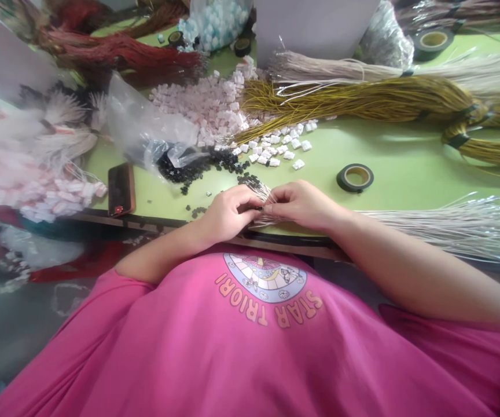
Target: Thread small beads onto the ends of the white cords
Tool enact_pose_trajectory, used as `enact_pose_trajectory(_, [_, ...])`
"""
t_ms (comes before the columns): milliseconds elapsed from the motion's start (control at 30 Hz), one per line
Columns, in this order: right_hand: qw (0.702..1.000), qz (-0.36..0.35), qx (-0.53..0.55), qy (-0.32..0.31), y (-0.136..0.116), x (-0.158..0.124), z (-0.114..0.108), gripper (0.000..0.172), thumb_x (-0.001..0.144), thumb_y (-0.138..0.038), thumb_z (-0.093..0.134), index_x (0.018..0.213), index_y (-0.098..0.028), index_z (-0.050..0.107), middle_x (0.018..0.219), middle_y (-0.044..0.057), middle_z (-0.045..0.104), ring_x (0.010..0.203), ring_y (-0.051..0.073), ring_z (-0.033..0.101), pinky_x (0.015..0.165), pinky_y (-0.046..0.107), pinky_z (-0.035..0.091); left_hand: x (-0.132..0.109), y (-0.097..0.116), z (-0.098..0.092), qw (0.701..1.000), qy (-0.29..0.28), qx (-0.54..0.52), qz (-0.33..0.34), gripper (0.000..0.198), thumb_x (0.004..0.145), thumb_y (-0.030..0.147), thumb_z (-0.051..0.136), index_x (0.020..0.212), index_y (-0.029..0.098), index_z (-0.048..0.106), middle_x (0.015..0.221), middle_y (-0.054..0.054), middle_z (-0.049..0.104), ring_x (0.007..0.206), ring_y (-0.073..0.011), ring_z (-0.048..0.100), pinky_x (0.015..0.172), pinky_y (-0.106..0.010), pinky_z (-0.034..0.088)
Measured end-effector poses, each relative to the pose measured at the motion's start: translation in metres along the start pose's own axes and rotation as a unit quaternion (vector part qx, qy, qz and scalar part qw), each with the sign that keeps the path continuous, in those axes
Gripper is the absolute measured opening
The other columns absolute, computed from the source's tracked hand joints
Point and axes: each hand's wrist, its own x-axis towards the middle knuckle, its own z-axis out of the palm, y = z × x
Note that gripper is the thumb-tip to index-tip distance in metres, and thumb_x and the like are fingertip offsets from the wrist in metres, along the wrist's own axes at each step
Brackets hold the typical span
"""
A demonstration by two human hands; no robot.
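My left hand and my right hand meet at the table's front edge, fingertips pinched together around a small dark piece. White wires with bare silvery ends show between and under the fingers. The long bundle of white wires runs from beneath my right hand out to the right along the edge. Small black connectors lie in a loose heap just beyond my left hand. What exactly each fingertip grips is too small to make out.
On the green table are a black tape roll, a phone, a pile of white connectors, a plastic bag and a yellow wire bundle. Red wires lie at the back left.
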Motion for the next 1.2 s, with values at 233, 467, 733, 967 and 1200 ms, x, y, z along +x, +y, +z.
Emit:
enact_pose_trajectory(233, [0.994, 0.042, 0.102, 0.012, -0.001, -0.002, -0.007, 0.018, 0.065, -0.024, 0.064, 0.08, -0.017, 0.069, 0.071, 0.003, 0.067, 0.06, 0.012, 0.056, 0.057, 0.025, 0.043, -0.012, -0.031, -0.055, 0.973, 0.015, 0.209, -0.093, 0.021, 0.082, 0.022, 0.055, 0.1, 0.019, 0.064, 0.098, -0.006, 0.062, 0.082, -0.0156, 0.057, 0.079, -0.032, 0.048])
enact_pose_trajectory(467, [0.987, 0.035, 0.155, 0.008, -0.005, -0.002, -0.003, 0.007, 0.067, -0.022, 0.06, 0.071, -0.016, 0.062, 0.061, 0.0, 0.06, 0.053, 0.009, 0.051, 0.052, 0.024, 0.04, -0.011, -0.067, -0.065, 0.946, -0.071, 0.287, -0.133, 0.02, 0.082, 0.024, 0.051, 0.092, 0.019, 0.068, 0.096, -0.007, 0.061, 0.092, -0.0193, 0.056, 0.086, -0.034, 0.046])
enact_pose_trajectory(733, [0.991, 0.009, 0.13, 0.017, -0.005, -0.003, 0.002, 0.01, 0.069, -0.022, 0.056, 0.066, -0.014, 0.061, 0.055, -0.002, 0.056, 0.047, 0.006, 0.046, 0.048, 0.022, 0.035, -0.002, -0.018, -0.056, 0.986, -0.027, 0.082, -0.145, 0.024, 0.079, 0.026, 0.057, 0.099, 0.017, 0.065, 0.095, -0.005, 0.067, 0.082, -0.0153, 0.061, 0.079, -0.031, 0.049])
enact_pose_trajectory(967, [0.993, -0.012, 0.112, 0.023, -0.004, -0.004, 0.004, 0.015, 0.072, -0.027, 0.055, 0.069, -0.015, 0.063, 0.055, -0.002, 0.055, 0.048, 0.007, 0.044, 0.048, 0.022, 0.035, 0.009, -0.002, -0.023, 0.954, -0.005, -0.243, -0.177, 0.017, 0.073, 0.022, 0.066, 0.086, 0.013, 0.066, 0.073, -0.003, 0.067, 0.058, -0.0094, 0.061, 0.058, -0.023, 0.052])
enact_pose_trajectory(1200, [0.998, -0.044, 0.037, 0.037, -0.006, -0.003, 0.004, 0.023, 0.077, -0.029, 0.049, 0.07, -0.014, 0.064, 0.061, 0.0, 0.06, 0.056, 0.009, 0.05, 0.056, 0.023, 0.04, 0.011, -0.015, -0.007, 0.931, 0.024, -0.311, -0.19, 0.014, 0.072, 0.018, 0.065, 0.086, 0.014, 0.065, 0.069, 0.0, 0.065, 0.048, -0.0047, 0.053, 0.048, -0.019, 0.047])
